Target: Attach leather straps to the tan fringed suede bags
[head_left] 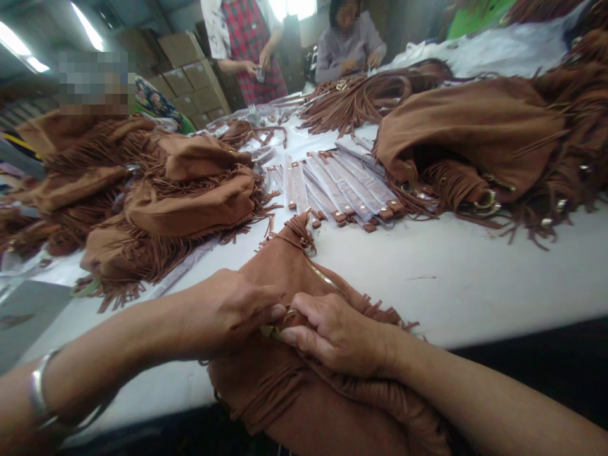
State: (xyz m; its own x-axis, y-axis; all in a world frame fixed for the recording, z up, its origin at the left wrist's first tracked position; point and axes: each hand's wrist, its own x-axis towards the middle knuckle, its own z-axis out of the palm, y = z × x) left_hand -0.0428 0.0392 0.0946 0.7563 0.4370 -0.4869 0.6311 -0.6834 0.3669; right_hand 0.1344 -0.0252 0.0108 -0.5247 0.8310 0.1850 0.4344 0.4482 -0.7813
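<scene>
A brown suede fringed bag (pixel 275 263) lies over the table's front edge, its lower part hanging toward me. A gold zipper (pixel 325 278) runs along its upper side. My left hand (pixel 237 310) is closed at the bag's middle, its thumb and fingers pinched by a small gold metal piece. My right hand (pixel 332 332) is closed just beside it, thumb and forefinger around a gold ring (pixel 289 315) on the bag. The two hands nearly touch. What sits under the left fingers is partly hidden.
Brown fringed bags (pixel 190 209) are heaped at left, and more bags (pixel 475 139) at right. Plastic-wrapped straps (pixel 332 183) lie mid-table, with loose brown straps (pixel 356 98) behind. Two people work across the white table (pixel 475 272); another is at left. Cardboard boxes (pixel 194 76) stand beyond.
</scene>
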